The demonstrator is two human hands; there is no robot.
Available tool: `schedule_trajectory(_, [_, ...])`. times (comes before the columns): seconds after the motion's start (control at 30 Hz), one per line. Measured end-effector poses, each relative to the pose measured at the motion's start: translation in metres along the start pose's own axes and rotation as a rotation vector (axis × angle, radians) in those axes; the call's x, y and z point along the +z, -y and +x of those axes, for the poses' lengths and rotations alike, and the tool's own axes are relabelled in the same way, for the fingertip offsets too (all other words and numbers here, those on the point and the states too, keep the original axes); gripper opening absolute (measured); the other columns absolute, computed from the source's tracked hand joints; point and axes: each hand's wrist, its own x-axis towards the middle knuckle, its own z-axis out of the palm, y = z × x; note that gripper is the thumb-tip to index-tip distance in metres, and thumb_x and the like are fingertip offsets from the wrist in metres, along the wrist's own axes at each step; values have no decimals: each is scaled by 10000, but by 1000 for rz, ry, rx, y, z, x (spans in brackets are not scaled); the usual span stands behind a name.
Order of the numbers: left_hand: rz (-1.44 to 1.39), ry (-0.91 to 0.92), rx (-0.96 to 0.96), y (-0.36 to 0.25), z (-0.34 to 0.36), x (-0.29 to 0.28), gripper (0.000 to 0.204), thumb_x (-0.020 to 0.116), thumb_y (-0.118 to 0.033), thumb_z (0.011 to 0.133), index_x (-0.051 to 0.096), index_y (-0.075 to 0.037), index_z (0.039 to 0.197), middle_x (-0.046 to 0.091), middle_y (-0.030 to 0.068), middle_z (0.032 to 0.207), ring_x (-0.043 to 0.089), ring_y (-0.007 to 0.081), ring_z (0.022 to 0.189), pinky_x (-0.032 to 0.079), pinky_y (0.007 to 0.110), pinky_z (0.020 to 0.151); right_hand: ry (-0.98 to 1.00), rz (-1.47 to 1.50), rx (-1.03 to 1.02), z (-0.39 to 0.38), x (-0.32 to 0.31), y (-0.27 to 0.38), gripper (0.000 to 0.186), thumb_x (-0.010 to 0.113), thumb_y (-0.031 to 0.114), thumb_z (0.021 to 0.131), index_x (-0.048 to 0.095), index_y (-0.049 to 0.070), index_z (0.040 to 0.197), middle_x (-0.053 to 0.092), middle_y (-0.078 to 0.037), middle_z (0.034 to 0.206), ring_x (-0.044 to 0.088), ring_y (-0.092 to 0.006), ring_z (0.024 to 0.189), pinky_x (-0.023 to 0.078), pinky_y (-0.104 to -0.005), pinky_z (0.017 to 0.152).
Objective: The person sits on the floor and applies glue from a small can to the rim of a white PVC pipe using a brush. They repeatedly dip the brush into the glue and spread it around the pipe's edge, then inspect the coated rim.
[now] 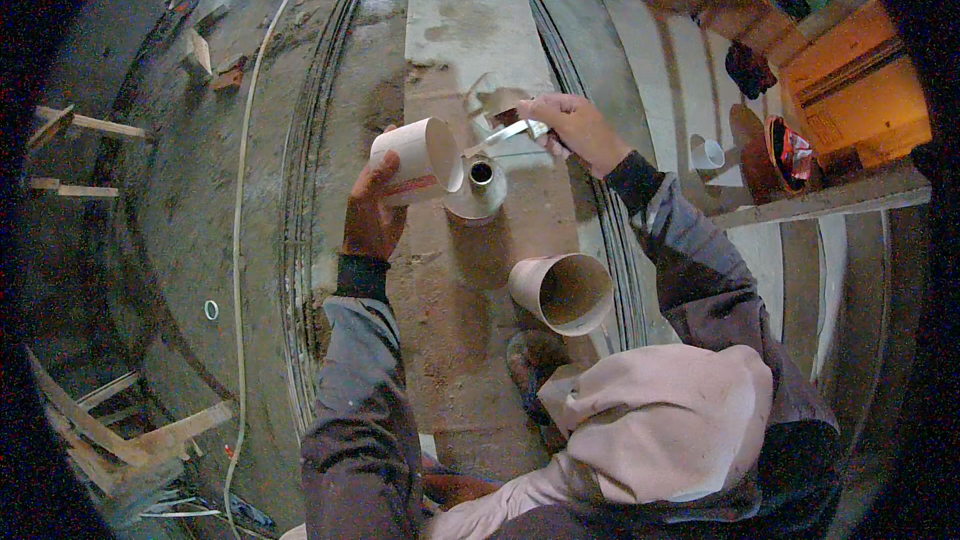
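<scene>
Since the pale pipe (pixel 408 158) just left of the grey can (pixel 478 202) looks light and stiff, its outside should suit gripping: left fingers (pixel 380 170) curl half-spread round it; right fingers (pixel 556 114) pinch a pale strip (pixel 508 133) beyond the can.

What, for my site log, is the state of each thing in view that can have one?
Left hand: gripping the pale pipe piece.
Pale pipe piece: tilted, visible end open.
Right hand: pinching a pale strip, exact kind unclear.
Narrow-necked piece: neck uncovered.
Wide pipe: open end facing the camera.
Long pale hose: uncoiled.
Small pale ring: lying loose.
</scene>
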Motion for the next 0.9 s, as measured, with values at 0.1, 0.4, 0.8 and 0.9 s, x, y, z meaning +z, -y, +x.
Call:
schedule_trajectory(0.1, [-13,64,42,-2,5,8,671,629,-394,957,404,-27,1473,574,134,1318,616,304,1175,494,373,989,-48,-283,-277,-4,17,10,314,714,377,930,693,64,949,599,15,723,506,-74,550,390,-242,493])
schedule_trajectory(0.4, [24,-26,1,-18,-14,30,714,653,-374,942,365,-20,1491,564,136,1313,615,304,1174,484,395,1033,-152,-703,-788,0,33,43,379,778,370,865,675,63,1061,647,-106,805,613,-172,684,495,-311,643])
schedule_trajectory(0.8, [-213,192,46,-24,-12,14,657,654,-348,944,414,-41,1474,577,121,1315,609,292,1183,514,389,988,140,-346,-497,-18,27,46,331,735,359,905,682,41,980,666,-88,783,634,-161,723,497,-331,643])
schedule_trajectory(0.9, [-75,-17,92,-20,-10,24,661,657,-351,942,415,-35,1470,574,122,1324,607,292,1190,529,379,965,199,-160,-293,-17,29,45,314,694,351,946,681,38,964,637,-22,760,567,-70,698,468,-277,596])
